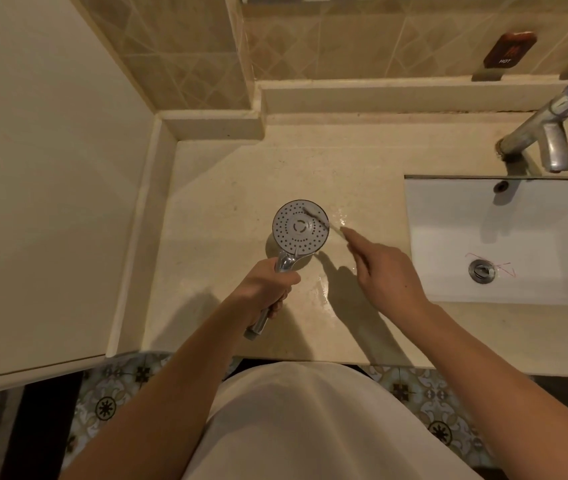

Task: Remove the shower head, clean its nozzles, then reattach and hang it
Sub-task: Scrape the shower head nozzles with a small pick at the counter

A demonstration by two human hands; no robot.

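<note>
A chrome hand-held shower head [298, 230] is held over the beige countertop [237, 174], its round nozzle face turned up toward me. No hose is attached to its handle. My left hand [268, 285] is wrapped around the handle just below the head. My right hand [386, 271] reaches in from the right, fingers pinched on the end of a thin pale brush [315, 216]. The brush tip lies across the upper right part of the nozzle face. The brush is blurred, so its shape is unclear.
A white sink basin [518, 230] with a metal drain [481, 270] is set into the counter on the right, under a chrome faucet [545, 133]. Water is smeared on the counter [322, 289]. A raised ledge and tiled wall run along the back and left.
</note>
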